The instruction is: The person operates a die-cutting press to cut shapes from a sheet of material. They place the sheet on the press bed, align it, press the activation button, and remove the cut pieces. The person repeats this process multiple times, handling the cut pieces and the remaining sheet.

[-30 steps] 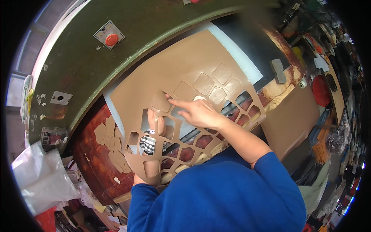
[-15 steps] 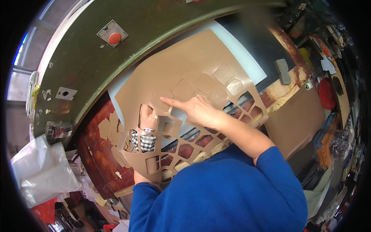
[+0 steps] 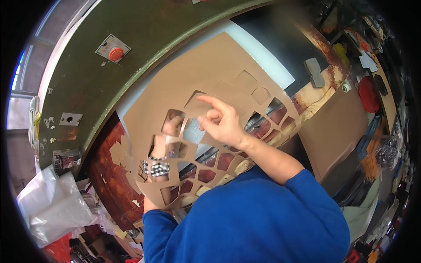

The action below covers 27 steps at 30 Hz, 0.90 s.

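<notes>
While a tan sheet point(image 3: 197, 83) full of cut-out holes is lifted over the surface point(image 3: 280, 48), it is supported from below by the left hand point(image 3: 169, 131), which is seen only through the holes. Whether its fingers point(image 3: 175, 125) are clenched on the sheet cannot be told, since most of that hand is hidden behind the material; a checked band point(image 3: 156, 168) is worn at its wrist. The right hand point(image 3: 221, 122) is laid on the sheet's upper face near the middle, with its index finger point(image 3: 209, 101) stretched out along the edge of a hole and the other fingers loosely curled, nothing being gripped. Both blue sleeves point(image 3: 263, 219) are seen at the lower edge. A green machine body point(image 3: 144, 39) with a red button point(image 3: 115, 53) is curved above the sheet. A white plastic bag point(image 3: 52, 210) is lying at the lower left, and a red round thing point(image 3: 369, 94) well apart at the right.
</notes>
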### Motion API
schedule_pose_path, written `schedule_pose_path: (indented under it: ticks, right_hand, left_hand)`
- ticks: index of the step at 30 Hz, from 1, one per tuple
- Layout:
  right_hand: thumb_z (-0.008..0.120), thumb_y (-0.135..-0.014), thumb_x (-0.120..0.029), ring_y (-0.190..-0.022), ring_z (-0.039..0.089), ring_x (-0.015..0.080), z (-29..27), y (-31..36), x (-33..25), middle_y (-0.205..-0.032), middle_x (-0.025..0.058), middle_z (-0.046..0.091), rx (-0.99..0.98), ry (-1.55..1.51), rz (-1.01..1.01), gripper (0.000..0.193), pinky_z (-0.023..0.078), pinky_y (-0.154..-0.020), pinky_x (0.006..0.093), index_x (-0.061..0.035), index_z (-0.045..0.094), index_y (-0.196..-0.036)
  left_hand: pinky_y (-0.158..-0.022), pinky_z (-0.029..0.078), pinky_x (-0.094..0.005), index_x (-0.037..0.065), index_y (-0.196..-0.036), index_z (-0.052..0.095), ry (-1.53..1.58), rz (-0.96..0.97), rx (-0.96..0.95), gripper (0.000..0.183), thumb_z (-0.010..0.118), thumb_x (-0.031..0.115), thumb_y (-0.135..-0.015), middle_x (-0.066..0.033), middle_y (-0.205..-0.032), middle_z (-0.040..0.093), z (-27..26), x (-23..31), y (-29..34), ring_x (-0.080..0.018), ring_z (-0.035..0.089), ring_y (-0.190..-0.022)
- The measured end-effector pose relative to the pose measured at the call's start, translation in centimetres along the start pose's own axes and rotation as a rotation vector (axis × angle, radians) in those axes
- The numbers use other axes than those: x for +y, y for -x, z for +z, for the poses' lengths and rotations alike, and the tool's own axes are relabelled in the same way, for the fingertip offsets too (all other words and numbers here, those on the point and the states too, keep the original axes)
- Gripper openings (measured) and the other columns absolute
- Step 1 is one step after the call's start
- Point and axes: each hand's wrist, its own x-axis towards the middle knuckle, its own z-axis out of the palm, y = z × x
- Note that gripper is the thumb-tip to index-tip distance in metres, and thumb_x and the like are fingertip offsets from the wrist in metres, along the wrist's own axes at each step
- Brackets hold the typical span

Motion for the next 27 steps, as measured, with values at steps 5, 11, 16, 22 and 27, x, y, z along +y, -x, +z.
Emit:
schedule_pose_path:
  ticks: [5, 11, 16, 22, 27]
  right_hand:
    - [0.068, -0.085, -0.011, -0.062, 0.06, 0.0081, 0.9, 0.2, -0.6, -0.057, 0.0041, 0.057, 0.114, 0.255, -0.061, 0.063, 0.048, -0.062, 0.0229, 0.0096, 0.041, -0.139]
    - [0.065, -0.086, -0.027, -0.052, 0.06, 0.0159, -1.2, -1.8, -0.5, -0.055, 0.0107, 0.061, -0.012, 0.457, 0.18, 0.041, 0.049, -0.055, 0.032, 0.0102, 0.067, -0.103]
    - [0.065, -0.085, -0.032, -0.05, 0.057, 0.0243, -0.2, -2.0, 0.0, -0.052, 0.0143, 0.056, -0.012, 0.419, 0.078, 0.041, 0.047, -0.052, 0.0376, 0.0025, 0.062, -0.063]
    - [0.071, -0.081, -0.016, -0.05, 0.062, 0.0232, 0.9, -1.2, 0.9, -0.057, 0.0155, 0.059, 0.127, 0.16, -0.102, 0.024, 0.046, -0.048, 0.036, -0.0002, 0.059, -0.066]
    - [0.072, -0.082, -0.01, -0.051, 0.057, 0.0125, -1.2, -0.4, -0.7, -0.063, 0.0066, 0.064, 0.173, 0.313, -0.3, 0.012, 0.045, -0.047, 0.0292, -0.0013, 0.068, -0.089]
  left_hand:
    - [-0.069, 0.051, -0.0421, 0.01, -0.094, 0.069, -0.331, 0.462, -0.069, 0.024, 0.07, 0.014, -0.071, -0.0132, -0.101, 0.068, 0.7, 3.6, -2.7, -0.035, 0.066, -0.087]
    - [-0.07, 0.052, -0.0421, 0.007, -0.099, 0.068, -0.238, 0.428, -0.046, 0.032, 0.074, 0.02, -0.072, -0.0125, -0.092, 0.07, 1.9, 4.3, -3.1, -0.0331, 0.068, -0.081]
    - [-0.073, 0.053, -0.0397, 0.005, -0.104, 0.068, 0.05, 0.26, 0.144, 0.035, 0.076, 0.02, -0.073, -0.0118, -0.091, 0.07, 5.0, 4.5, -2.5, -0.0302, 0.069, -0.081]
    - [-0.075, 0.054, -0.0367, 0.002, -0.109, 0.068, 0.121, 0.202, 0.246, 0.039, 0.079, 0.019, -0.075, -0.0111, -0.089, 0.071, 6.8, 4.8, -1.8, -0.0268, 0.07, -0.081]
    - [-0.073, 0.055, -0.032, 0.002, -0.108, 0.068, 0.203, 0.191, 0.001, 0.034, 0.077, 0.016, -0.079, -0.0118, -0.089, 0.071, 4.2, 2.8, -1.9, -0.0236, 0.07, -0.079]
